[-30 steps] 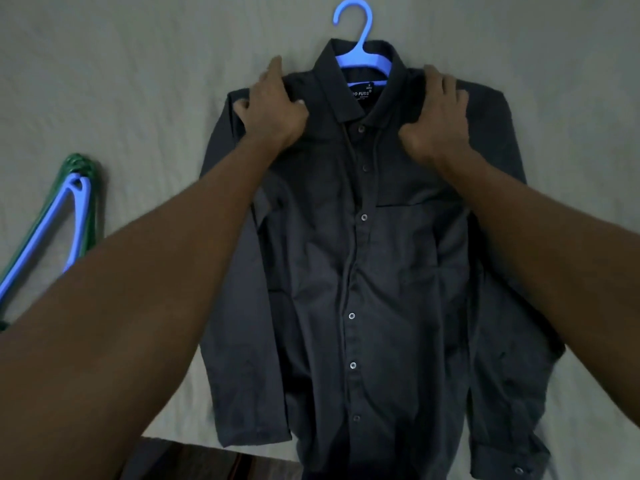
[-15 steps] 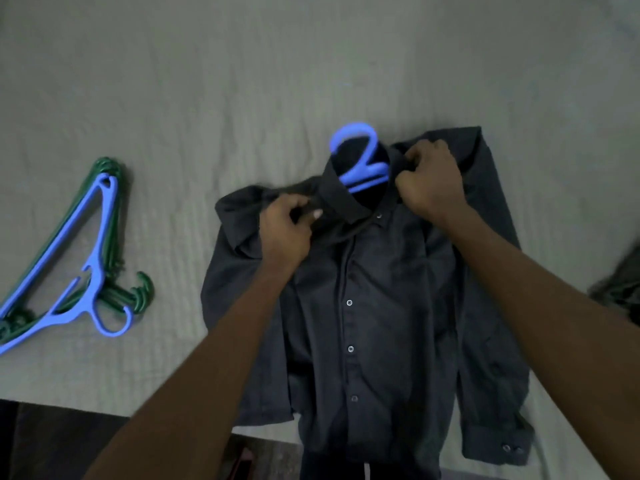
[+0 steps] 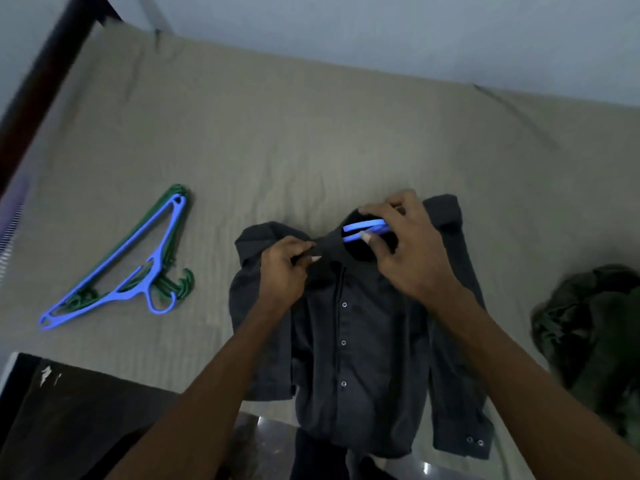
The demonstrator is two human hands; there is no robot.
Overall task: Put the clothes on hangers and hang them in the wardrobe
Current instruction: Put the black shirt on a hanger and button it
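A dark button-up shirt lies front up on the bed, its hem hanging over the near edge. A blue hanger sits inside it, only its hook showing at the collar. My left hand pinches the shirt's fabric at the left of the collar. My right hand grips the blue hanger's hook at the collar opening, fingers curled over it.
A pile of spare hangers, one blue on top of green ones, lies on the beige sheet to the left. A crumpled dark green garment lies at the right. Dark wooden bed frame runs along the near left.
The shirt's shoulders have been drawn in and lifted from flat. My right hand moved from the right shoulder to the hanger's hook; my left moved to the collar. The view pulled back.
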